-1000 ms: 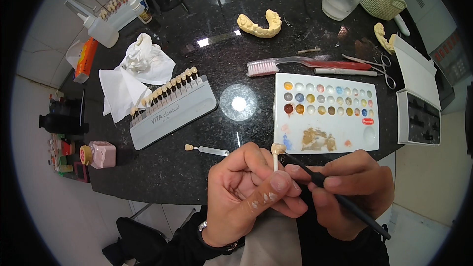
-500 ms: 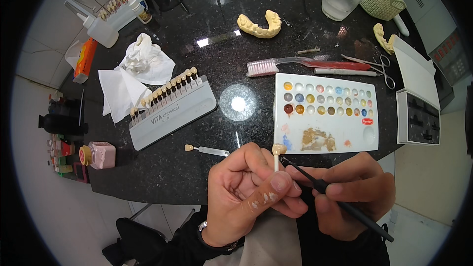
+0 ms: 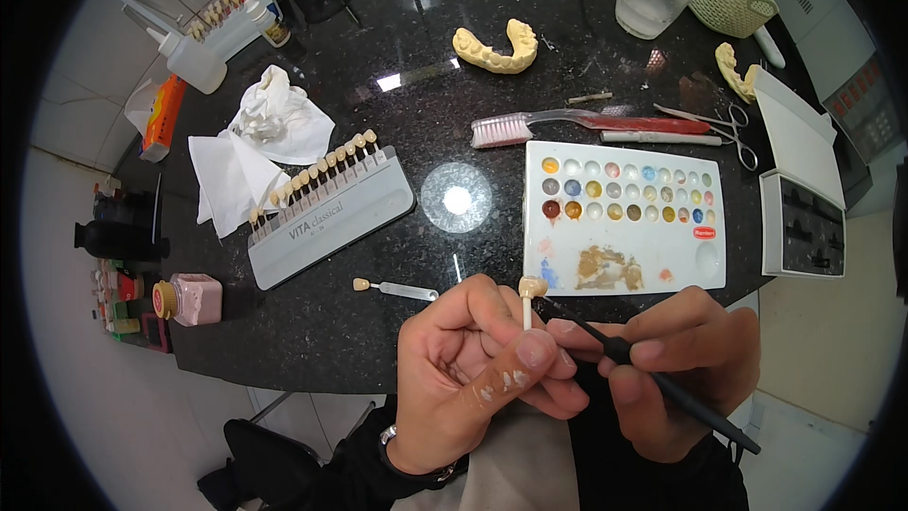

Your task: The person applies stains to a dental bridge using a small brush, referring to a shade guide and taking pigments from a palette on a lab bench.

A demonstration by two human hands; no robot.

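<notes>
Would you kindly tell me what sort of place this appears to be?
Probably a dental laboratory: on the dark worktop are a yellow dental cast, a tooth shade guide and a white colour palette.

Hands: two, left (image 3: 478, 378) and right (image 3: 681, 374). Brush (image 3: 702, 410): one. Tooth piece on a stick (image 3: 532, 288): one. Paint palette (image 3: 667, 251): one, three rows of wells. Shade guide (image 3: 331, 220): one. Loose shade tab (image 3: 407, 291): one. Toothbrush (image 3: 615, 121): one. Drinking glass (image 3: 651, 11): one. Green basket (image 3: 736, 11): one. Yellow casts outside basket: two, large-looking (image 3: 497, 57) and partly hidden (image 3: 731, 71). Pink jar (image 3: 197, 301): one.
</notes>
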